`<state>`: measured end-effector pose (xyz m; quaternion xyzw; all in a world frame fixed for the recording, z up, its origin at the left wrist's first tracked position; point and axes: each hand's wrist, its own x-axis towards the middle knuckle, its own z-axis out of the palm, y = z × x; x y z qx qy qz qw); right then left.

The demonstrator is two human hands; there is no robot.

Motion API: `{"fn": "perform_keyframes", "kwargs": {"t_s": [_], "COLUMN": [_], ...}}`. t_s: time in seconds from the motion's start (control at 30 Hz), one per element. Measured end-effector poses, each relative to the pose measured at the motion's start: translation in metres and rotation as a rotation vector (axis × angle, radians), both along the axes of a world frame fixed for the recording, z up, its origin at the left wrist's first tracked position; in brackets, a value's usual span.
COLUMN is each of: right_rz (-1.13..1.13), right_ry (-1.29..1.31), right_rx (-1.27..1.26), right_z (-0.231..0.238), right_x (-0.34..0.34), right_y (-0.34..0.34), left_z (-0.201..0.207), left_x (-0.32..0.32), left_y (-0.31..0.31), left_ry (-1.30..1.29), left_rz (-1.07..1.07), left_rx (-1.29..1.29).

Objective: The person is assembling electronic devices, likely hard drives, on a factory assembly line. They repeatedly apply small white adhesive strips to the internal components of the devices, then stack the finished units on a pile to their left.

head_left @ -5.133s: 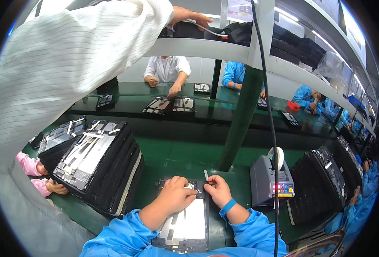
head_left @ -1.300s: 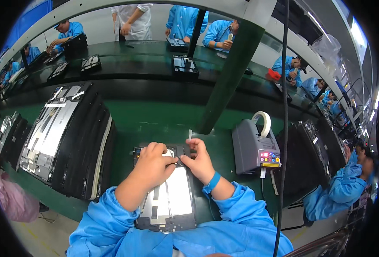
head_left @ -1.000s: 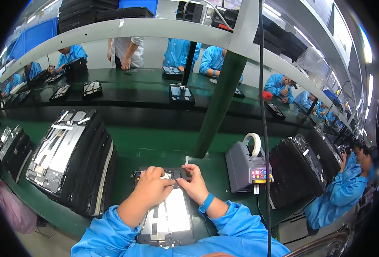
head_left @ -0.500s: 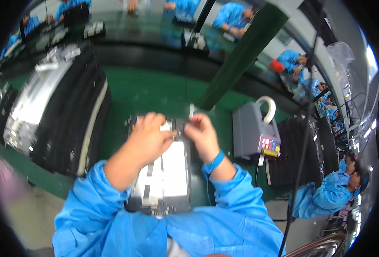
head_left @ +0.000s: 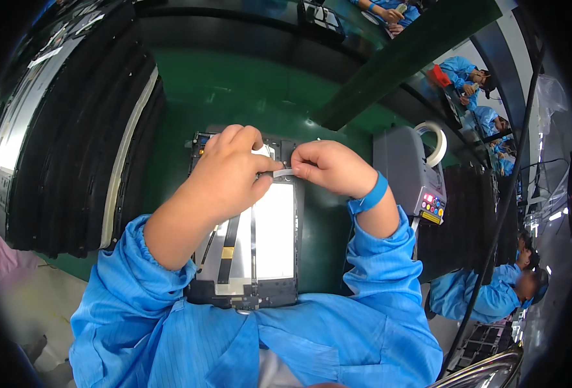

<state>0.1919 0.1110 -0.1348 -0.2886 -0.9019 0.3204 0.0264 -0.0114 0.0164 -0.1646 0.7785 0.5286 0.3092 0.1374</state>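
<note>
– Where do we have the opened device (head_left: 276, 223)?
– Flat on the green counter (head_left: 321, 249), our right hand (head_left: 330, 166) pinching a white strip (head_left: 284, 172) over it; our left hand (head_left: 230, 166) lies across its upper part, whether gripping anything we can't tell.
– Around us?
– Grey tape dispenser (head_left: 397, 169) right, a tall black stack (head_left: 73, 152) left, blue-clad workers (head_left: 476, 294) farther right.

R fingers (head_left: 301, 169) holding wht strip (head_left: 283, 172), L fingers (head_left: 270, 165) beside, flat device (head_left: 276, 226) below
</note>
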Motion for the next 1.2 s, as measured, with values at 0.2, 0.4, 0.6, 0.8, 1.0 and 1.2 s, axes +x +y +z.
{"fn": "perform_keyframes", "kwargs": {"t_s": [0.2, 0.4, 0.6, 0.8, 1.0, 1.2], "right_rz": [0.12, 0.136, 0.108, 0.085, 0.034, -0.13], "right_ry": [-0.099, -0.173, -0.203, -0.2, -0.242, -0.461], "right_rx": [0.044, 0.101, 0.115, 0.138, 0.156, -0.059], "right_z": [0.006, 0.011, 0.012, 0.015, 0.014, 0.027], "right_x": [-0.011, -0.017, -0.021, -0.024, -0.027, -0.042], "right_y": [0.008, 0.008, 0.008, 0.005, 0.004, 0.003], "left_z": [0.004, 0.002, 0.001, 0.002, 0.005, 0.003], "left_x": [-0.001, 0.003, 0.008, 0.009, 0.01, 0.009], "left_y": [0.0, 0.004, 0.006, 0.006, 0.005, 0.007], "left_ry": [-0.048, -0.049, -0.039, -0.035, -0.026, -0.016], "left_rz": [0.016, 0.083, 0.122, 0.129, 0.135, 0.126], "left_rx": [-0.058, -0.051, -0.022, -0.045, -0.058, -0.054]}}
